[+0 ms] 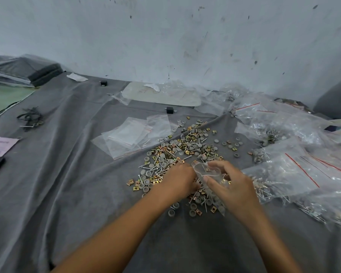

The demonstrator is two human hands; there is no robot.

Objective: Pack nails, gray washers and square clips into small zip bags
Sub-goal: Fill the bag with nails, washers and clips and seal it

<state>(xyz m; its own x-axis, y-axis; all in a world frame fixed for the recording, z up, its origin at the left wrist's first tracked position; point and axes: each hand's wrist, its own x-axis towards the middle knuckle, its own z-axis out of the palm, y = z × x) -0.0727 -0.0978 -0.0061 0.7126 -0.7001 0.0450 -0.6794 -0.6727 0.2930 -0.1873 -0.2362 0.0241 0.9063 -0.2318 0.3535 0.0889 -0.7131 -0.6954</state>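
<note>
A loose heap of nails, gray washers and gold square clips [177,152] lies spread on the gray cloth [71,184]. My right hand [232,186] grips a small clear zip bag [207,174] with its mouth held open; washers and clips show inside it. My left hand [180,179] sits at the bag's mouth over the heap, fingers curled, and what they hold is hidden. A stack of empty zip bags [132,136] lies left of the heap.
Filled zip bags with red strips [295,166] pile up on the right. A pale flat board [161,95] lies near the wall. Black wire pieces [31,118] and a pink paper [0,144] sit at the left.
</note>
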